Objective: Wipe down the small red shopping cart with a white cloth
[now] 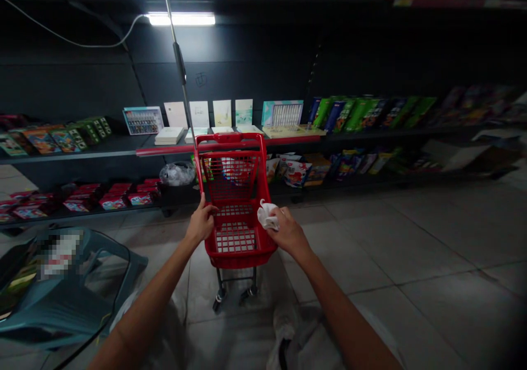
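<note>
A small red plastic shopping cart (233, 178) with mesh walls stands on a wheeled metal base right in front of me. My left hand (201, 222) rests on its left rim, fingers curled over the edge. My right hand (289, 233) holds a crumpled white cloth (268, 216) against the cart's right rim. A thin metal pole (179, 62) rises from the cart's back left corner. The cart's basket shows no contents, though colourful packs on the shelf appear through its mesh.
Dark store shelves (263, 139) holding boxed toys, cards and packets run across the back. A teal plastic chair (66, 287) with a blurred item sits at the lower left. Pale floor tiles (395, 238) extend to the right. A lit tube lamp (181, 18) hangs above.
</note>
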Available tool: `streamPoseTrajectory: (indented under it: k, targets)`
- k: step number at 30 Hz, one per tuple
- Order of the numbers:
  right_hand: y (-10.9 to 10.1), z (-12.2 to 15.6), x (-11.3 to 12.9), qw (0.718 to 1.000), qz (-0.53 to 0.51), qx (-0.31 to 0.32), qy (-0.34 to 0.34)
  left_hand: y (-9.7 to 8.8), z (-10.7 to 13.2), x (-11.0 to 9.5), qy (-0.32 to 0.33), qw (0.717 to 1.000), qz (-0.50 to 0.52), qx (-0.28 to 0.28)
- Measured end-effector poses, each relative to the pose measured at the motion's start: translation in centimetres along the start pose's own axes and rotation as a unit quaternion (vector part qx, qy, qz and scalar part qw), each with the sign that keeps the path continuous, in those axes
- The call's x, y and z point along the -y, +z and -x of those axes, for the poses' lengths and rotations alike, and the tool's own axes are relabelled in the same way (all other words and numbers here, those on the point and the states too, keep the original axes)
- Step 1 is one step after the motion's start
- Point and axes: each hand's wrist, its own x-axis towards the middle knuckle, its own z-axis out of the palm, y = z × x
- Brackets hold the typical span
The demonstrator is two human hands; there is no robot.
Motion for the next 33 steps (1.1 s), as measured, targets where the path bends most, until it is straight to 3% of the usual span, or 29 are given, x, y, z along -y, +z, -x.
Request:
streamPoseTrajectory:
  k: [7,18,33]
  targets:
    - [-0.7,-0.5,-0.8,0.999,0.042,-0.016,0.03,1.7,-1.0,-0.4,0.021,0.998,0.056,-0.004]
    - [-1.0,-0.4,-1.4,0.998,0.012,-0.062,0.029,2.4,-2.6,-0.6,0.062,0.996,0.066,0.007]
    - [-0.8,-1.0,-1.9,0.992,0.03,-0.123,-0.029,2.7,-2.1,-0.9,0.06,0.995,0.082,-0.016]
